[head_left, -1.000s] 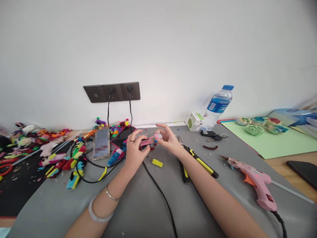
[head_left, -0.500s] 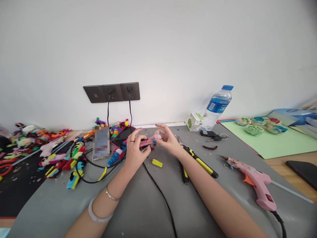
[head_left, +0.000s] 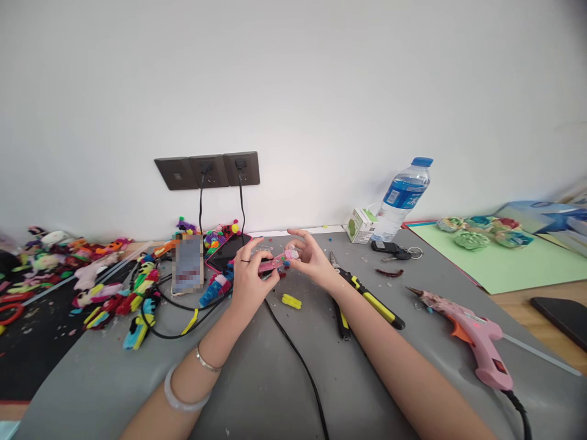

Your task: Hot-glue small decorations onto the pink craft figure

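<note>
My left hand point(head_left: 250, 278) pinches a small, long pink craft piece point(head_left: 271, 263) between thumb and fingers. Its right end is pale pink and white and looks fuzzy; its exact kind is too small to make out. At that pale end, my right hand point(head_left: 314, 261) has its thumb and fingers closed on the piece, with one finger raised. Below the hands a short yellow fuzzy bundle point(head_left: 291, 301) lies on the grey mat point(head_left: 257, 379). Pliers with black and yellow handles point(head_left: 373, 301) lie beside and partly beneath my right forearm.
A pink glue gun point(head_left: 481, 339) lies at right, near car keys point(head_left: 392, 249), a tilted water bottle point(head_left: 398, 198) and a small box point(head_left: 361, 225). Colourful fuzzy figures point(head_left: 144, 281), a phone point(head_left: 188, 264) and black cables point(head_left: 298, 357) are at left and centre. Paper flowers point(head_left: 472, 241) sit on green paper.
The hands have barely moved. My right thumb has shifted slightly at the pale end of the pink piece, so more of the piece shows.
</note>
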Motion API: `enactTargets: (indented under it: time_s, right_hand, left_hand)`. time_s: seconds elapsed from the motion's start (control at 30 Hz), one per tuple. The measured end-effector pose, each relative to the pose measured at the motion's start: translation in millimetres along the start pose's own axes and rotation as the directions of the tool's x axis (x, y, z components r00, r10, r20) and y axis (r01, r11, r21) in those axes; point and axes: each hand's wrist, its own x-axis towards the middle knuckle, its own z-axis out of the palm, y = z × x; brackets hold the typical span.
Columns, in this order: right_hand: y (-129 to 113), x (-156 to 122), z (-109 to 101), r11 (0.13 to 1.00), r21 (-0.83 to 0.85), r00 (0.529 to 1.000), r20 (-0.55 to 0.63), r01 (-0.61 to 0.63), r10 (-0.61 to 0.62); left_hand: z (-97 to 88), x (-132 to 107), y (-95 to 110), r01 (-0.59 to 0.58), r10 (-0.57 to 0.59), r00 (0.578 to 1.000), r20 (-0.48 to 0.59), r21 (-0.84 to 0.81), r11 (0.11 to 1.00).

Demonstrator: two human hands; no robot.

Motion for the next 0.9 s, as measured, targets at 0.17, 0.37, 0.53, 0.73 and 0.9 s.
enactTargets:
  time_s: [0.17, 0.37, 0.53, 0.73, 0.9]
  right_hand:
    - [-1.1, 0.2, 0.8, 1.0, -0.014, 1.0, -0.003, -0.005, 0.005]
    - [1.5, 0.1, -0.5, 1.0, -0.001, 1.0, 0.012, 0.0, 0.0]
    - [1.4, 2.0, -1.4, 1.0, -0.007, 0.999, -0.038, 0.013, -0.013]
    - [-1.5, 3.3, -2.6, 0.999, -0.017, 0.997, -0.076, 0.031, -0.032]
    - [-2.1, 2.5, -1.9, 1.0, -0.012, 0.999, -0.046, 0.028, -0.029]
  left_hand:
    - [0.0, 0.0, -0.6, -0.004, 0.004, 1.0, -0.004, 0.003, 1.0]
    - [-0.3, 0.0, -0.2, -0.003, 0.003, 1.0, 0.003, -0.002, 1.0]
    - [-0.5, -0.4, 0.2, -0.004, 0.004, 1.0, -0.015, -0.02, 1.0]
    - [-1.2, 0.2, -2.5, 0.03, -0.03, 1.0, -0.006, -0.027, 0.999]
    - [-0.8, 0.2, -3.3, 0.035, -0.034, 0.999, 0.012, -0.015, 0.999]
